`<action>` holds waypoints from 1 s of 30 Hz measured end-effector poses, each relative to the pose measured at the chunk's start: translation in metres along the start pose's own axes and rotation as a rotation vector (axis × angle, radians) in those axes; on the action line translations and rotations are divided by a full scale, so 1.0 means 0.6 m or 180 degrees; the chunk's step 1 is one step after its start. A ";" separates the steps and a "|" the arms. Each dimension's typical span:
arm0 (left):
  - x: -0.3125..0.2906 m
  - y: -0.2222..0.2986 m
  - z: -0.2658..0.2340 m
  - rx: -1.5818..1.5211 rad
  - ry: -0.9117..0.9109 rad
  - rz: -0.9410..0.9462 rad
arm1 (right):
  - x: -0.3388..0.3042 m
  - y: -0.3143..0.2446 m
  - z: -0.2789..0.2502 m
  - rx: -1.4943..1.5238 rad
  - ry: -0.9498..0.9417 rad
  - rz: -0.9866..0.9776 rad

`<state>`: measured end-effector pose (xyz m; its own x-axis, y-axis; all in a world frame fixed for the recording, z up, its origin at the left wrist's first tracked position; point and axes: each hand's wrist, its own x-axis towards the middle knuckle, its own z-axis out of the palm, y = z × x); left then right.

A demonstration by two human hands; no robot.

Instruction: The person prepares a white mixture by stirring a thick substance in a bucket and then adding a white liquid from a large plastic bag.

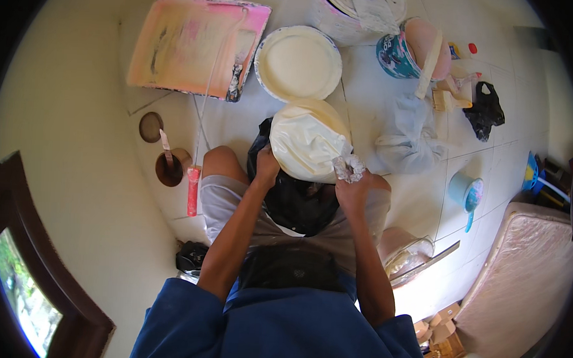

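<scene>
Between my knees is a bulging cream-coloured plastic bag (307, 141), its surface wrinkled and shiny. A black plastic bag (301, 205) lies under and around it, across my lap. At the cream bag's left side my left hand (266, 167) is closed on the black plastic, with its fingertips partly hidden. On the right, my right hand (352, 189) is closed just below a crumpled, whitish ring-shaped piece of plastic (349, 167) at the bag's edge. Just beyond the bag stands a round tub of cream paint (298, 63) with a white rim.
A paint-stained tray (190, 43) lies far left, with a red-handled roller (193, 191) across it. A brown pot (172, 167) with a stick stands nearby. Rightward are a teal bucket (397, 56), a knotted clear bag (409, 143), a brush (450, 100) and a light-blue cup (463, 190).
</scene>
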<state>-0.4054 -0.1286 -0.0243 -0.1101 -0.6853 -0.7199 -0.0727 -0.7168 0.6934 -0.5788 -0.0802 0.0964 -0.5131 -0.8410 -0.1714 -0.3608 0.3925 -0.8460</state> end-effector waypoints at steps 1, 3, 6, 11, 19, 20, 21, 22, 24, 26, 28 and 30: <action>-0.008 0.010 -0.006 -0.0270 0.0114 -0.0091 | -0.002 0.000 0.006 0.0151 0.0062 0.0126; -0.020 0.018 -0.018 -0.0496 0.0192 -0.0160 | -0.003 -0.002 0.016 0.0329 0.0176 0.0259; -0.032 0.024 -0.038 -0.0746 -0.0069 -0.0408 | 0.001 -0.010 0.024 0.0308 0.0073 0.0370; -0.021 0.025 -0.035 -0.0884 0.0012 -0.0765 | -0.007 0.012 0.035 -0.0049 0.0318 -0.0085; -0.032 0.036 -0.017 -0.1168 -0.0922 -0.0854 | -0.035 -0.037 0.004 0.0924 0.0485 0.0033; -0.029 0.038 -0.017 -0.1404 -0.1078 -0.0777 | -0.042 -0.042 0.002 0.0965 0.0241 0.0080; -0.026 0.040 -0.019 -0.1652 -0.1227 -0.0696 | -0.052 -0.044 -0.002 0.0982 0.0260 0.0059; -0.028 0.035 -0.019 -0.1648 -0.1232 -0.0665 | -0.065 -0.044 -0.012 0.0802 0.0179 0.0111; -0.054 0.040 -0.003 -0.1598 -0.1059 -0.0590 | -0.085 -0.047 -0.024 0.0609 0.0241 0.0179; -0.061 0.049 0.012 -0.1516 -0.0965 -0.0515 | -0.099 -0.036 -0.035 0.0567 0.0454 0.0005; -0.057 0.058 0.020 -0.1475 -0.0864 -0.0426 | -0.103 -0.041 -0.050 0.0604 0.0405 0.0004; -0.050 0.062 0.030 -0.1575 -0.0917 -0.0470 | -0.108 -0.056 -0.070 0.0700 0.0198 0.0066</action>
<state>-0.4224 -0.1321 0.0236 -0.4036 -0.5607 -0.7230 0.3557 -0.8242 0.4406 -0.5659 -0.0233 0.1571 -0.5682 -0.8064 -0.1641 -0.1747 0.3130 -0.9335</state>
